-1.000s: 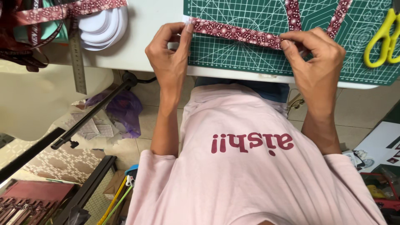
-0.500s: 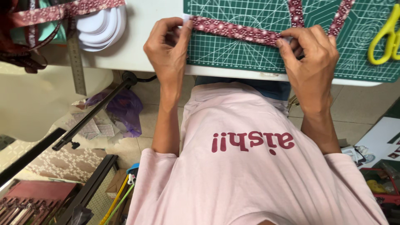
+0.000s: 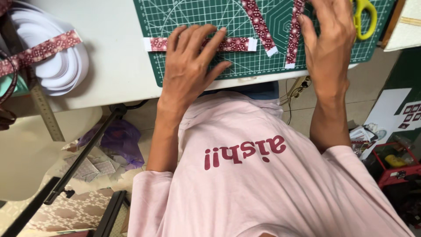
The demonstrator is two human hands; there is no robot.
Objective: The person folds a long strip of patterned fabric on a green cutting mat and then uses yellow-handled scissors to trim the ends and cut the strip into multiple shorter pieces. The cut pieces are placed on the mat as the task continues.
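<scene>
Left hand: I see my left hand [image 3: 193, 61] lying flat with fingers spread, pressing down on the folded fabric strip [image 3: 199, 44].
Folded fabric strip: dark red patterned with white ends, lying level across the green cutting mat [image 3: 184, 17], its left end poking past the mat edge onto the white table [image 3: 114, 57].
Right hand: my right hand [image 3: 329, 41] rests open, fingers loosely together, over the mat beside two more red strips [image 3: 291, 35] that lie slanting.
Scissors: yellow-handled scissors [image 3: 366, 17] sit just beyond my right hand.
Far left: a stack of white paper shapes [image 3: 52, 66] with another red strip [image 3: 39, 50] draped across.
</scene>
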